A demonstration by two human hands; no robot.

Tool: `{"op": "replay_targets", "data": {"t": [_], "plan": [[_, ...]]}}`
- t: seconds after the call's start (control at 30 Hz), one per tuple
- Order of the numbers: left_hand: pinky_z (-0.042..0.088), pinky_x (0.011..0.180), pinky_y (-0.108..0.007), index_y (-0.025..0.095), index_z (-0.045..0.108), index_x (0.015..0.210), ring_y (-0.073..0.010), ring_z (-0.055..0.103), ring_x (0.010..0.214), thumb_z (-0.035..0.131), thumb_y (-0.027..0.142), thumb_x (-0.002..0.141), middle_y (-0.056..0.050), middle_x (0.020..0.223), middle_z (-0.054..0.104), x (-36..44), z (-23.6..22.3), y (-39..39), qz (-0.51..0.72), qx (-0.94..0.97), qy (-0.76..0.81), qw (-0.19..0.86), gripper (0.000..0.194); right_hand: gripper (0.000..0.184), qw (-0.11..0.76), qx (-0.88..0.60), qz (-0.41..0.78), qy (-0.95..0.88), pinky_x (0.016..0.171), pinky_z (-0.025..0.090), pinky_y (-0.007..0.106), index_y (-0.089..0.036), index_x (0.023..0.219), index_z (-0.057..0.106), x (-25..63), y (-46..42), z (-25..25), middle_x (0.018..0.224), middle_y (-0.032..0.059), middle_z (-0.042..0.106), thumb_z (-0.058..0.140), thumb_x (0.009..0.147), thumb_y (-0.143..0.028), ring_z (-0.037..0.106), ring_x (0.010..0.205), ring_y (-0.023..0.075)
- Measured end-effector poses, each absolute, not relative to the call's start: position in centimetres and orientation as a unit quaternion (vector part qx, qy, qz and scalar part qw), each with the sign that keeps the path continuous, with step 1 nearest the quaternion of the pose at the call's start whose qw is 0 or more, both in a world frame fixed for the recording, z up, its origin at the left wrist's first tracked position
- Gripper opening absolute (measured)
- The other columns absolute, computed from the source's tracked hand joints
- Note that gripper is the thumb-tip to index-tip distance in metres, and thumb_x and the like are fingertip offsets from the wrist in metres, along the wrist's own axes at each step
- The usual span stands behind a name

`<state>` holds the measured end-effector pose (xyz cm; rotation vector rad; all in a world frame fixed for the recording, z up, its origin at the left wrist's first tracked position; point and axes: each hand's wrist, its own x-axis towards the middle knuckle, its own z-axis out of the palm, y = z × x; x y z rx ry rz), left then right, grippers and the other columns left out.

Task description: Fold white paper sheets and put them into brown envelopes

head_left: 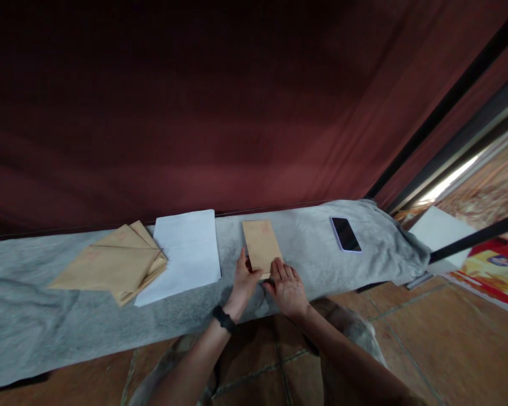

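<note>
Left hand: we see the left hand with its thumb on the lower left of the brown envelope and a finger along its left edge; the other fingers are hidden, so we cannot tell whether it is clamped.
Right hand: the right hand lays its fingers close together over the lower right corner, thumb apart from them; we cannot tell whether it grips or only presses.
Brown envelope: it lies on the grey cloth between the white paper and the phone; its red print is too faint for us to read, and both lower corners are partly covered.
White paper: left of the hands lies white paper, its left part hidden beneath the envelope pile, whose overlaps keep us from counting.
Phone: well to the right, the phone shows a dark screen.
Cloth: it hides most of its support and is cut off at the left.
Edges: the red backdrop darkens upward, and we see the red-and-yellow printed item cut off at right.
</note>
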<state>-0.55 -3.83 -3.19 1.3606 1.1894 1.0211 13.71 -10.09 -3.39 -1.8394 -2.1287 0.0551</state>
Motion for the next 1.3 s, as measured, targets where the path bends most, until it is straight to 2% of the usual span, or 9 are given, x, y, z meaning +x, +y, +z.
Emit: {"op": "replay_targets", "data": {"t": [0.17,0.27,0.37,0.6,0.77,0.9,1.03,1.13,1.3], "plan": [[0.054,0.101,-0.041,0.024,0.019,0.159,-0.0212,0.067,0.112,0.064,0.026,0.089,-0.009,0.127,0.068,0.4,-0.1,-4.6,0.479,0.453,0.431,0.616,0.084,0.049,0.255,-0.672,0.124,-0.684,0.105,0.046,0.048,-0.015,0.143,0.054,15.7,-8.6,-1.3,0.141,0.0194,0.061,0.040,0.101,-0.037,0.061,0.122,0.0338],[0.056,0.095,-0.039,0.024,0.039,0.151,-0.0228,0.066,0.114,0.060,0.044,0.094,-0.012,0.134,0.063,0.6,1.1,-4.9,0.488,0.392,0.400,0.670,0.064,0.052,0.429,-0.661,0.308,-0.533,0.092,0.054,0.042,-0.020,0.112,0.069,17.4,-7.4,-0.6,0.107,0.0135,0.074,0.036,0.100,-0.058,0.069,0.101,0.0296],[0.056,0.090,-0.034,0.022,0.047,0.145,-0.0215,0.067,0.110,0.068,0.047,0.089,-0.012,0.126,0.066,0.7,0.7,-5.1,0.445,0.397,0.442,0.670,0.065,0.051,0.526,-0.572,0.531,-0.337,0.078,0.059,0.037,-0.022,0.089,0.064,18.0,-7.1,-0.9,0.077,0.0054,0.070,0.049,0.090,-0.071,0.070,0.076,0.0231],[0.048,0.056,-0.021,0.017,0.059,0.119,-0.0118,0.062,0.063,0.073,0.035,0.075,-0.001,0.082,0.070,2.1,-1.8,-4.9,0.398,0.437,0.471,0.655,0.050,0.043,0.430,-0.516,0.697,-0.251,0.056,0.054,0.025,-0.016,0.084,0.066,16.3,-8.2,-2.3,0.068,0.0066,0.070,0.049,0.095,-0.055,0.065,0.056,0.0140],[0.041,0.046,-0.018,0.019,0.057,0.123,-0.0095,0.056,0.049,0.066,0.026,0.073,0.004,0.069,0.066,1.6,-2.2,-3.4,0.370,0.482,0.496,0.620,0.051,0.056,0.297,-0.508,0.737,-0.332,0.052,0.051,0.023,-0.015,0.082,0.071,17.6,-9.0,-1.7,0.076,0.0102,0.076,0.045,0.094,-0.062,0.065,0.055,0.0133],[0.036,0.042,-0.018,0.019,0.055,0.128,-0.0083,0.048,0.040,0.064,0.021,0.074,0.007,0.060,0.061,0.8,-2.5,-2.8,0.326,0.524,0.523,0.588,0.055,0.054,0.335,-0.513,0.661,-0.433,0.063,0.058,0.030,-0.016,0.089,0.073,19.1,-9.0,-1.0,0.084,0.0101,0.077,0.050,0.091,-0.065,0.070,0.065,0.0173],[0.042,0.050,-0.022,0.021,0.046,0.142,-0.0137,0.059,0.050,0.061,0.016,0.078,0.004,0.067,0.067,0.0,-1.9,-2.9,0.304,0.578,0.571,0.498,0.065,0.049,0.420,-0.563,0.423,-0.572,0.103,0.053,0.042,-0.022,0.112,0.073,19.3,-7.7,-0.3,0.121,0.0101,0.074,0.041,0.099,-0.057,0.068,0.114,0.0238],[0.050,0.067,-0.028,0.020,0.048,0.142,-0.0201,0.068,0.070,0.057,0.012,0.083,-0.003,0.080,0.073,-0.4,-0.7,-3.4,0.238,0.657,0.608,0.377,0.060,0.050,0.338,-0.529,0.312,-0.713,0.120,0.038,0.044,-0.021,0.135,0.064,18.5,-5.9,-0.3,0.144,0.0095,0.061,0.034,0.105,-0.048,0.052,0.138,0.0224],[0.053,0.089,-0.041,0.018,0.061,0.127,-0.0281,0.068,0.102,0.044,0.012,0.094,-0.015,0.113,0.071,0.0,0.2,-4.9,0.145,0.781,0.582,0.175,0.038,0.048,0.162,-0.504,0.146,-0.836,0.124,0.029,0.047,-0.023,0.145,0.055,17.5,-1.4,-2.0,0.158,0.0071,0.045,0.029,0.108,-0.037,0.038,0.148,0.0214]]}}
